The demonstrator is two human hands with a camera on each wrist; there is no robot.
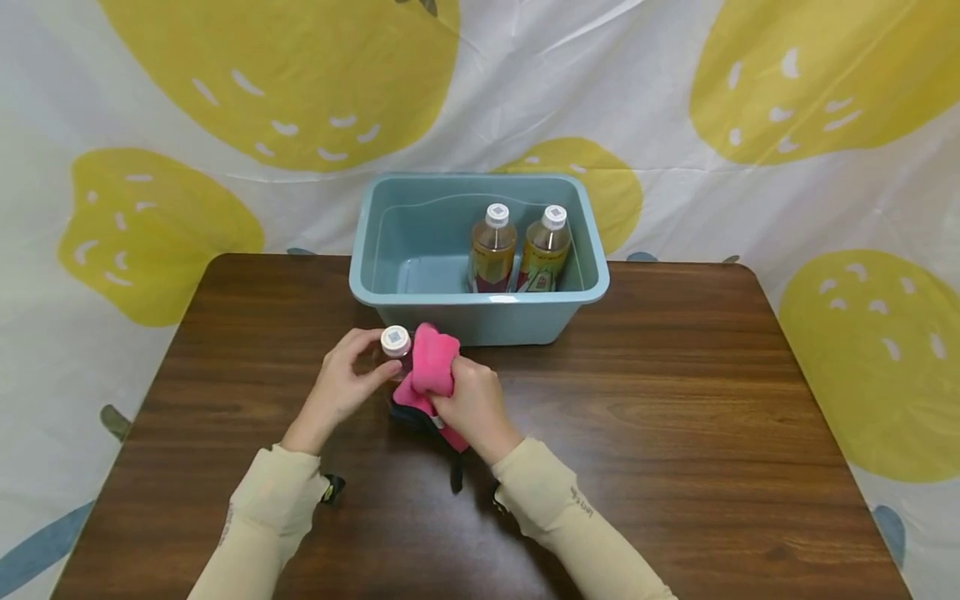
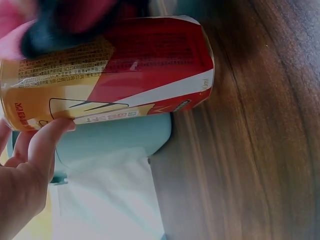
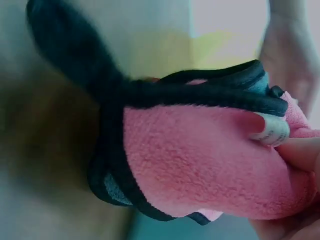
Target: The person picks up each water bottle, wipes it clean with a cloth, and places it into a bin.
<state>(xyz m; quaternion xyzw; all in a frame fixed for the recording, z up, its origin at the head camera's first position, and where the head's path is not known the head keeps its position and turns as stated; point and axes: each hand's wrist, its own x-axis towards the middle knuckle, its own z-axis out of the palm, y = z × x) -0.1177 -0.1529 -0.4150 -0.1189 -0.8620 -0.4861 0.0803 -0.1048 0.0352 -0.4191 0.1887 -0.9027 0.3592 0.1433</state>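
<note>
A drink bottle (image 1: 395,342) with a white cap stands on the table in front of the bin. My left hand (image 1: 341,385) holds it near the top, thumb on one side and fingers on the other. Its red, yellow and white label (image 2: 150,70) fills much of the left wrist view. My right hand (image 1: 477,406) grips a bunched pink cloth (image 1: 435,362) with dark edging, close against the bottle's right side. In the right wrist view the fleecy cloth (image 3: 200,155) shows a white tag (image 3: 274,130) and a dark loop (image 3: 70,45). Whether cloth and bottle touch is unclear.
A blue-green bin (image 1: 480,298) stands at the table's back, just behind my hands. Inside, on its right side, are two capped bottles, one left (image 1: 492,254) and one right (image 1: 544,257). A lemon-print curtain (image 1: 540,92) hangs behind the brown wooden table (image 1: 675,417).
</note>
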